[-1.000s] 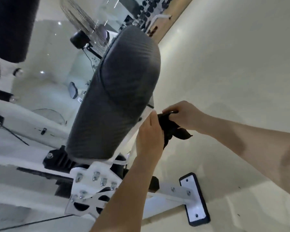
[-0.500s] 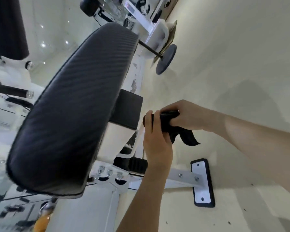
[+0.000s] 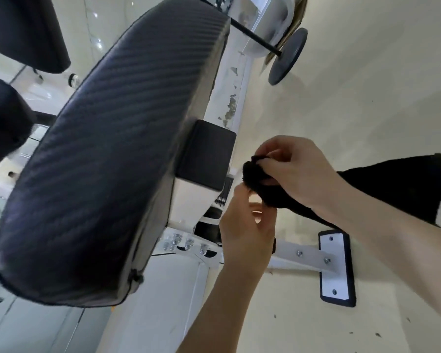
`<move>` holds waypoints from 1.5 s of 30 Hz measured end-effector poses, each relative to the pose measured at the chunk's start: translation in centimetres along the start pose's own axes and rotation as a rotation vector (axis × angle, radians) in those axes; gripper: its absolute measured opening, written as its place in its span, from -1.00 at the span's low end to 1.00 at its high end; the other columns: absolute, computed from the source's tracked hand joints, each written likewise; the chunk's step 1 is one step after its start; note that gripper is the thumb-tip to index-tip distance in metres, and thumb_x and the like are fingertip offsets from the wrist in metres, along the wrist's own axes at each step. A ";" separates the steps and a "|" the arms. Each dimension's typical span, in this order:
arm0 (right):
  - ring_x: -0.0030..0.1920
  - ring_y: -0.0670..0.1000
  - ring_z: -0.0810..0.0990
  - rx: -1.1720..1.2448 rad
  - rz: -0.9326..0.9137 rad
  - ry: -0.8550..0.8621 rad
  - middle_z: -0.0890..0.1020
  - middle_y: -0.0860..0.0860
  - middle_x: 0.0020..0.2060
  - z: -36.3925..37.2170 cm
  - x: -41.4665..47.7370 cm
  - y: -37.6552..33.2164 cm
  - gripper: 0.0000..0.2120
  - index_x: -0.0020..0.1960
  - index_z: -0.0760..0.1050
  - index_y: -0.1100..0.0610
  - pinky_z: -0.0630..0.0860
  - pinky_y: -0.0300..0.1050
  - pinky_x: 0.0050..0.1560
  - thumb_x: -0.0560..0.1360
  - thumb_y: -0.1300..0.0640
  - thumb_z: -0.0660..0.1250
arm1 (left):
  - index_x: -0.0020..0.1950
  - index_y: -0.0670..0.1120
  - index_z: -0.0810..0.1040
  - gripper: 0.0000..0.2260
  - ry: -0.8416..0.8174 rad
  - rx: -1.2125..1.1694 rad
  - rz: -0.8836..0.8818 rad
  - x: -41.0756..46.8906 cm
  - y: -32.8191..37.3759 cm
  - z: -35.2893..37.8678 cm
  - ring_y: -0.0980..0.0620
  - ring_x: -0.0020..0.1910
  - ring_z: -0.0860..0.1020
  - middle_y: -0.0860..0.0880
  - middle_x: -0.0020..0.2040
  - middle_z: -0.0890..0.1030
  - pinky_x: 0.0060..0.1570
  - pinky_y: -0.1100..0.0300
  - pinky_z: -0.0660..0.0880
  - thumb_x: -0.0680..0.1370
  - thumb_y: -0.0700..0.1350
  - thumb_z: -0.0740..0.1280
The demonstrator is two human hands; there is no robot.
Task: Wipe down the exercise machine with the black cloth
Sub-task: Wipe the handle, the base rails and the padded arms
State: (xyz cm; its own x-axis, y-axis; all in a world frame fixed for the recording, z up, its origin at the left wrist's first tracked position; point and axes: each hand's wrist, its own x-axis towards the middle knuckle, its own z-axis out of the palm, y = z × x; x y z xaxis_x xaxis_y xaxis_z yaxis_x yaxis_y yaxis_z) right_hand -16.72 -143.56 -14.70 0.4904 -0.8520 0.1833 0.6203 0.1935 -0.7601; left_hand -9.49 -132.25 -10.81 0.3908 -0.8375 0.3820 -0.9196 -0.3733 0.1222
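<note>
- Gripping the bunched end of the black cloth (image 3: 392, 184), the right hand (image 3: 298, 171) curls its fingers round the wad, just beside the exercise machine (image 3: 236, 80).
- Left hand (image 3: 247, 225), directly below, pinches the wad's underside.
- Loose cloth fans out rightward behind the right forearm.
- Black padded seat (image 3: 107, 149) looms at left.

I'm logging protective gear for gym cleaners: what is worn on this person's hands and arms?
Nothing worn shows. The left hand and right hand are bare, with no gloves, watch or wristband in view. The left forearm and right forearm are bare too; no sleeve reaches into the picture.
</note>
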 end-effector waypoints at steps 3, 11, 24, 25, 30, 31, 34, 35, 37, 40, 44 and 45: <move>-0.09 0.02 0.66 -0.250 -0.230 -0.021 0.70 0.00 -0.12 0.4 -0.4 0.6 -0.76 -0.03 0.63 0.03 0.56 -0.12 0.06 0.52 0.28 0.24 | 0.35 0.03 0.38 -0.61 -0.054 -0.218 -0.100 0.5 0.4 -0.5 0.25 -0.04 0.62 0.17 0.12 0.60 -0.11 0.42 0.51 0.56 -0.19 0.34; 0.02 0.15 0.59 -0.886 -0.602 -0.204 0.58 -0.04 0.26 -2.5 1.2 4.2 -0.49 0.47 0.36 0.09 0.58 0.06 -0.07 0.54 0.29 0.30 | 0.56 0.06 0.06 -0.38 -0.078 0.070 0.010 2.3 0.6 2.2 0.18 -0.02 0.59 0.16 0.09 0.54 -0.01 0.21 0.54 0.58 -0.12 0.28; -0.21 0.09 0.61 -1.268 0.062 -0.443 0.66 0.09 -0.27 -4.5 4.7 -4.2 -0.86 -0.15 0.67 0.12 0.54 -0.08 -0.14 0.47 0.06 0.41 | -0.26 -0.16 0.51 -0.63 -0.009 0.571 0.715 8.2 2.5 1.8 0.06 -0.45 0.31 -0.05 -0.41 0.49 -0.47 0.37 0.01 0.05 -0.24 0.60; -0.22 0.07 0.64 -1.296 0.128 -0.430 0.68 0.07 -0.29 -4.6 5.1 -5.0 -0.86 -0.19 0.68 0.09 0.59 -0.06 -0.13 0.44 0.04 0.42 | -0.27 -0.13 0.50 -0.66 -0.050 0.616 0.700 8.5 3.7 1.7 0.08 -0.43 0.24 -0.03 -0.42 0.48 -0.45 0.34 -0.07 0.08 -0.21 0.58; -0.36 -0.09 0.59 -1.440 0.419 -0.485 0.63 -0.12 -0.39 -4.7 5.9 -8.2 -0.91 -0.17 0.66 0.01 0.50 -0.22 -0.37 0.48 0.04 0.42 | 0.01 -0.04 0.44 -0.95 -0.526 0.801 0.504 9.3 6.4 2.6 0.01 -0.22 0.38 0.02 -0.26 0.38 -0.27 0.17 0.31 0.56 -0.12 0.23; -0.33 -0.10 0.59 -1.442 0.448 -0.497 0.63 -0.14 -0.36 -5.0 6.2 -8.3 -0.95 -0.14 0.65 0.00 0.53 -0.21 -0.31 0.48 0.06 0.42 | 0.01 -0.05 0.46 -0.94 -0.541 0.827 0.541 9.4 6.9 2.8 0.01 -0.24 0.40 0.02 -0.26 0.39 -0.33 0.18 0.30 0.57 -0.12 0.22; -0.14 -0.04 0.60 -1.484 0.494 -0.535 0.62 -0.12 -0.23 -6.4 6.9 -7.3 -0.96 -0.07 0.63 0.04 0.57 -0.14 -0.03 0.49 0.12 0.42 | 0.01 -0.07 0.50 -0.89 -0.555 0.852 0.659 9.1 8.0 4.1 0.07 -0.41 0.34 0.00 -0.19 0.49 -0.42 0.24 0.22 0.59 -0.12 0.19; -0.10 -0.03 0.60 -1.505 0.487 -0.543 0.61 -0.11 -0.20 -7.1 7.2 -6.8 -0.96 -0.07 0.62 0.04 0.55 -0.14 -0.01 0.49 0.13 0.40 | -0.03 -0.07 0.50 -0.89 -0.541 0.819 0.637 9.0 8.2 4.8 0.07 -0.43 0.33 0.00 -0.21 0.50 -0.39 0.22 0.26 0.57 -0.12 0.19; -0.13 -0.03 0.59 -1.502 0.420 -0.526 0.61 -0.08 -0.20 -8.7 7.8 -5.9 -0.96 -0.10 0.60 0.05 0.52 -0.22 -0.12 0.51 0.15 0.37 | -0.09 -0.07 0.47 -0.91 -0.483 0.711 0.530 9.1 8.2 6.2 0.05 -0.42 0.36 0.01 -0.30 0.47 -0.35 0.17 0.28 0.53 -0.12 0.19; -0.21 -0.02 0.57 -1.450 0.286 -0.443 0.66 0.05 -0.19 -11.1 9.5 -5.7 -0.84 -0.11 0.62 0.17 0.43 -0.22 -0.26 0.54 0.10 0.34 | -0.07 -0.06 0.32 -0.88 -0.374 0.522 0.344 9.7 8.6 7.6 0.01 -0.40 0.38 0.02 -0.34 0.40 -0.35 0.14 0.24 0.53 -0.03 0.19; -0.15 0.05 0.59 -1.421 0.196 -0.408 0.65 0.06 -0.16 -13.0 11.4 -5.2 -0.72 -0.10 0.58 0.16 0.47 -0.11 -0.20 0.54 -0.07 0.34 | -0.04 -0.08 0.24 -0.73 -0.285 0.487 0.224 9.7 9.3 7.8 -0.01 -0.42 0.33 0.02 -0.35 0.36 -0.43 0.15 0.13 0.62 0.13 0.08; -0.16 0.06 0.58 -1.420 0.201 -0.418 0.64 0.07 -0.18 -13.3 11.7 -4.8 -0.71 -0.11 0.58 0.16 0.47 -0.09 -0.20 0.53 -0.08 0.34 | -0.02 -0.08 0.26 -0.73 -0.279 0.509 0.205 9.6 9.6 8.0 -0.01 -0.42 0.32 0.03 -0.36 0.32 -0.44 0.15 0.10 0.63 0.12 0.06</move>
State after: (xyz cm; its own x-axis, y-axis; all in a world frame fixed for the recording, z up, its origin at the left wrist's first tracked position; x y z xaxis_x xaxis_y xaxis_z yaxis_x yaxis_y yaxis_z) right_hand -22.09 -160.93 -17.16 0.7806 -0.6247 -0.0210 -0.4543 -0.5439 -0.7056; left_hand -14.19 -147.06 -13.26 0.2674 -0.9595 0.0889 -0.8695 -0.2800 -0.4069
